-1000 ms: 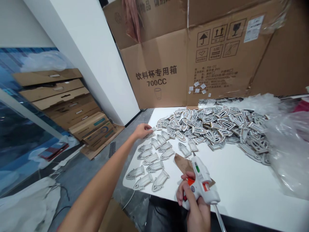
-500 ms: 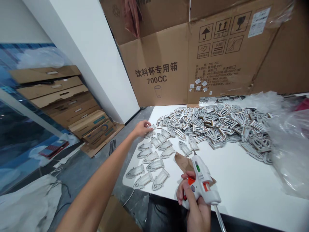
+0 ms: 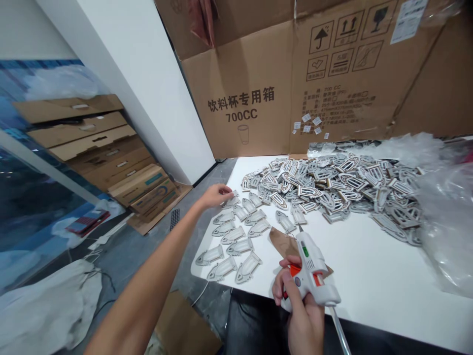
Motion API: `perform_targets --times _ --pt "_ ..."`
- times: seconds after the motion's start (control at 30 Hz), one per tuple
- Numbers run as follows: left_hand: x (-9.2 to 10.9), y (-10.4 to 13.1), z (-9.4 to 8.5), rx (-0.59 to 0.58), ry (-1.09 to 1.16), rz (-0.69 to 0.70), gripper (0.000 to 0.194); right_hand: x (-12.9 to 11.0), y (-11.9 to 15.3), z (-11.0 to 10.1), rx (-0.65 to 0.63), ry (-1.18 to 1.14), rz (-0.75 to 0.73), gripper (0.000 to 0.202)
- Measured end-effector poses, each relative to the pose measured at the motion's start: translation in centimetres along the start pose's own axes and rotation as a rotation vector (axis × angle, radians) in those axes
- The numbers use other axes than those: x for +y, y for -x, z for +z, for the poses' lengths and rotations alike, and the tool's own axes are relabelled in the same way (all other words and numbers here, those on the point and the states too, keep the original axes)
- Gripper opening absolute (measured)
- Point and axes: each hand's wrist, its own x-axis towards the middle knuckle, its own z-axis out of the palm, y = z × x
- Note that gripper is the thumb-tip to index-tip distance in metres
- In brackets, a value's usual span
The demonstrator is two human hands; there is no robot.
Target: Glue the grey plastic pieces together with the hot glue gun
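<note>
My right hand is wrapped round the handle of a white and orange hot glue gun, its nozzle pointing away over the table. A clear glue stick sticks out of its back end. Beneath the gun lies a brown cardboard piece. At the table's far left edge, my left hand has its fingers closed at a grey arch-shaped piece, which they partly cover. Several similar grey pieces lie in loose rows on the white table, between my hands.
A large heap of arch-shaped pieces covers the table's back. Clear plastic bags lie at the right. A big cardboard box stands behind, and flattened cartons are stacked on the floor at left.
The view has shifted slightly. My left hand stays at the grey piece by the far left edge, and my right hand still holds the glue gun in about the same place.
</note>
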Motion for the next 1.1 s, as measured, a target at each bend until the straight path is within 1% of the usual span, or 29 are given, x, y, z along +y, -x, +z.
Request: perform_targets --times 0.1,0.2,0.27,0.33,0.37,0.43,0.53,0.6,0.67,0.73,0.83,0.93,0.97,1.03,1.1 --pt "0.7 1.3 -0.3 0.018 -0.022 0.02 0.033 -0.7 0.1 0.1 0.0 -0.004 0.009 0.037" --pt "2.2 3.3 -0.5 0.121 -0.018 0.032 0.031 -1.4 -0.2 0.0 -0.049 -0.055 0.03 0.046" --pt "3.9 5.5 -0.6 0.228 -0.002 0.048 0.032 -1.7 -0.7 -0.2 -0.058 -0.113 0.074 0.056" --pt "6.2 8.7 -0.2 0.305 0.038 0.085 0.034 -1.8 -1.1 -0.7 -0.028 -0.118 0.115 0.064" --pt "7.4 10.5 0.2 0.322 0.064 0.104 0.033 -1.8 -1.3 -1.1 -0.007 -0.096 0.117 0.067" --pt "9.9 14.6 1.8 0.295 0.138 0.149 0.029 -1.6 -1.5 -1.9 0.027 -0.029 0.093 0.071" --pt "12.5 20.3 5.4 0.224 0.405 0.158 0.016 -1.6 -1.7 -2.8 0.062 0.037 0.074 0.073" --pt "13.4 23.2 8.2 0.198 0.51 0.136 0.013 -1.9 -1.6 -2.9 0.077 0.047 0.079 0.075" --pt "13.9 25.0 10.7 0.161 0.527 0.129 0.015 -2.4 -1.5 -2.6 0.062 0.022 0.071 0.078" --pt "14.4 25.7 12.4 0.155 0.528 0.133 0.018 -3.0 -1.4 -2.1 0.008 -0.032 0.066 0.081" --pt "15.3 25.3 13.6 0.127 0.557 0.156 0.025 -3.9 -1.2 -1.4 -0.058 -0.103 0.057 0.077" --pt "16.2 24.0 13.8 0.098 0.582 0.177 0.039 -4.6 -1.3 -1.3 -0.091 -0.115 0.049 0.068" --pt "16.4 23.5 13.7 0.087 0.583 0.195 0.04 -4.8 -1.4 -1.5 -0.108 -0.116 0.048 0.065" --pt "16.8 22.6 13.5 0.056 0.575 0.25 0.036 -5.0 -1.7 -1.7 -0.141 -0.113 0.042 0.062" --pt "17.1 21.8 13.1 0.037 0.546 0.297 0.028 -5.0 -2.1 -2.0 -0.143 -0.063 0.033 0.059"
